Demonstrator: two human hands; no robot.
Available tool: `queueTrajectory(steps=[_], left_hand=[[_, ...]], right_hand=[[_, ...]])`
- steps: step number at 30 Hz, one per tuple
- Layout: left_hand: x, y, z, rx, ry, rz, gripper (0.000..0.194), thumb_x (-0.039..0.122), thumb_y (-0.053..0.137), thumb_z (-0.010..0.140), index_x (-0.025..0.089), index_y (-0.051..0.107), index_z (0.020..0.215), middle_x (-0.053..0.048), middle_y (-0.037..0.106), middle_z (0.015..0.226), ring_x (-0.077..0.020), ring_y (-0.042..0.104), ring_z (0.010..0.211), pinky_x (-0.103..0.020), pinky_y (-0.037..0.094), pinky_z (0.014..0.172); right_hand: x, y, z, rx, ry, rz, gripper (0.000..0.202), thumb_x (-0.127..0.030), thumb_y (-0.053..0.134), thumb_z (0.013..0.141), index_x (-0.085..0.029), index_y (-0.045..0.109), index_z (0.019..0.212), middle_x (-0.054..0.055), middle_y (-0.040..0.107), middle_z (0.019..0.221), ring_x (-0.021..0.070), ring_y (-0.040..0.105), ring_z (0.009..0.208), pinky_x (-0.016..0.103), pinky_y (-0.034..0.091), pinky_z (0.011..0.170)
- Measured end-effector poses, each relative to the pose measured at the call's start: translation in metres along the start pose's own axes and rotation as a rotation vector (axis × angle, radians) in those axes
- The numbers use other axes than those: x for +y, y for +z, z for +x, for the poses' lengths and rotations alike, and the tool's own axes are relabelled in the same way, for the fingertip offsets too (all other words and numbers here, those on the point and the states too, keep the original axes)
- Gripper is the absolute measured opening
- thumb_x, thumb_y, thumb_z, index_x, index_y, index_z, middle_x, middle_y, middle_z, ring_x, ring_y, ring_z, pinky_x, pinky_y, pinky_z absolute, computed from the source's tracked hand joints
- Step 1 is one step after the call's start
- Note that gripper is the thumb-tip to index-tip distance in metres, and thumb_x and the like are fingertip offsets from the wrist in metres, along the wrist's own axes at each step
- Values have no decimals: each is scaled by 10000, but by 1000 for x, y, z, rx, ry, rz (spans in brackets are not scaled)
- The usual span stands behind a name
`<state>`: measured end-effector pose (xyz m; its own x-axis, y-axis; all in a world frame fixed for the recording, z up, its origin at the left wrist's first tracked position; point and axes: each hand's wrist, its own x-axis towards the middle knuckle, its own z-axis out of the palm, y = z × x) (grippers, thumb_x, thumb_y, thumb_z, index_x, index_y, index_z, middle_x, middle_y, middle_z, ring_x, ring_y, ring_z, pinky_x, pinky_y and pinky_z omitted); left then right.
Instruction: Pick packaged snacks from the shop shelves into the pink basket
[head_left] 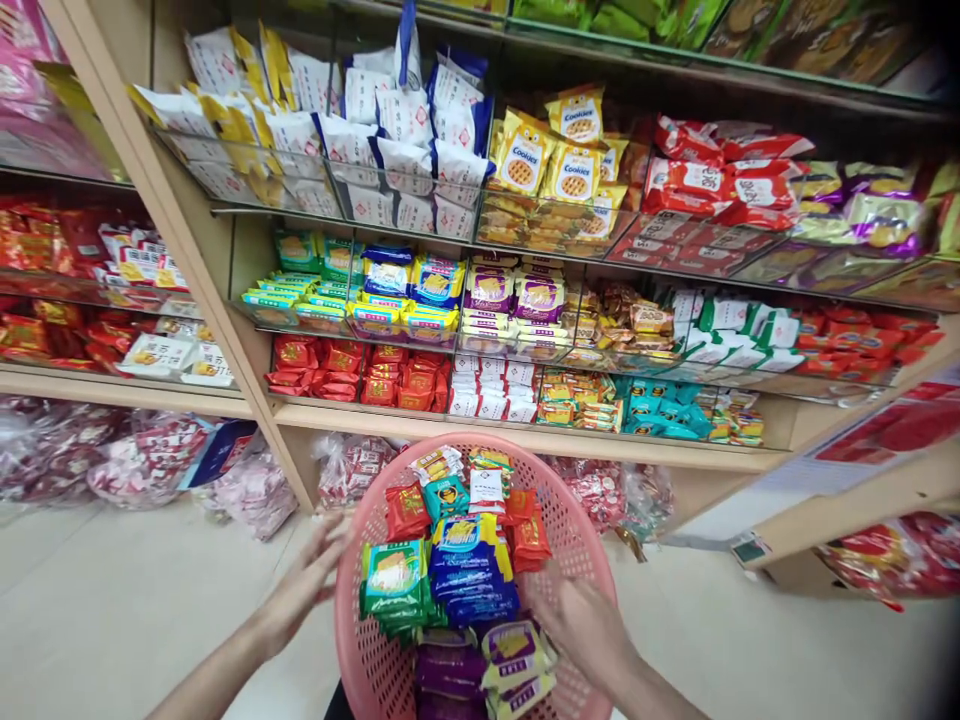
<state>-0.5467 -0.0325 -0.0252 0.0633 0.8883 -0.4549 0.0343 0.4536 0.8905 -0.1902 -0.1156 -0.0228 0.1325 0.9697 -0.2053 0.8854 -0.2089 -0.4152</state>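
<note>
A pink perforated basket [359, 640] holds snack packets: green ones [397, 582], blue and yellow ones [471, 575], purple ones [450, 668], red ones [407, 511], a teal one [445, 497] and a white one [487, 491]. My left hand [304, 585] is beside the basket's left rim, fingers apart and nothing in it. Over the right part of the basket is my right hand [581, 620], near the red and purple packets. Its fingers are smeared by motion, so whether they hold anything is hidden.
Ahead stands a wooden shelf unit [352, 420] with glass-fronted compartments of packaged snacks, including yellow cookie packets [576, 175] and red packets [724, 180]. Filled plastic bags [154, 455] lie on the floor under the shelves. A box of red packets [900, 555] is at right.
</note>
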Motion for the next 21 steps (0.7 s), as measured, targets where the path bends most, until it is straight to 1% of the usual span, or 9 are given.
queueTrajectory(steps=[2,4,5,6,8,11,14,18,21], left_hand=[[-7,8,-6,-299,-184,-220,751,680,524,729,261,432,1345,-108,601,1276,-287,613,1071,-423,500,849],[-11,16,-8,-432,-292,-343,759,673,518,739,258,423,1368,-94,622,1254,-286,620,1054,-406,496,838],[-12,20,-8,-437,-297,-380,757,655,530,744,271,402,1383,-83,624,1255,-277,618,1057,-379,501,813],[-12,24,-7,-441,-304,-400,767,640,547,741,280,379,1397,-79,621,1260,-275,616,1060,-362,505,781],[-9,30,-5,-458,-324,-409,795,628,575,728,284,357,1411,-87,619,1263,-286,619,1049,-359,507,751],[1,39,-4,-517,-360,-392,795,621,584,727,254,381,1403,-110,621,1257,-304,621,1048,-391,504,791],[17,49,-2,-549,-351,-376,766,573,594,745,235,386,1401,-115,616,1263,-308,615,1069,-391,510,798],[39,67,3,-560,-362,-287,762,500,624,744,291,333,1416,-79,600,1291,-307,606,1092,-402,533,761],[49,85,10,-629,-354,-164,764,545,630,710,258,403,1380,-96,638,1233,-317,632,1040,-404,547,717]], right_hand=[[12,-9,-4,319,-12,98,488,-452,422,843,-156,520,1219,175,637,1093,341,574,1073,496,409,927],[26,-11,-9,597,56,331,605,-509,505,783,-182,475,1290,155,495,1337,336,428,1255,501,322,1041],[32,-10,-12,645,123,497,669,-524,546,752,-190,447,1324,137,436,1401,328,384,1295,489,309,1063],[36,-7,-15,631,196,684,721,-527,576,730,-198,420,1352,122,419,1422,320,381,1303,473,324,1062],[40,-3,-22,515,307,1041,761,-508,624,706,-216,403,1373,100,475,1390,304,439,1268,438,389,1023],[38,-5,-35,441,371,1346,764,-443,687,669,-242,426,1358,84,572,1301,299,501,1218,419,446,965],[33,-18,-49,471,433,1478,724,-381,697,674,-265,434,1339,78,559,1320,284,510,1215,408,457,953],[30,-36,-72,560,456,1540,644,-319,691,697,-268,471,1299,69,543,1340,255,446,1278,389,423,996],[35,-41,-90,651,508,1555,693,-323,702,687,-265,443,1327,96,591,1280,275,466,1260,438,403,1012]])
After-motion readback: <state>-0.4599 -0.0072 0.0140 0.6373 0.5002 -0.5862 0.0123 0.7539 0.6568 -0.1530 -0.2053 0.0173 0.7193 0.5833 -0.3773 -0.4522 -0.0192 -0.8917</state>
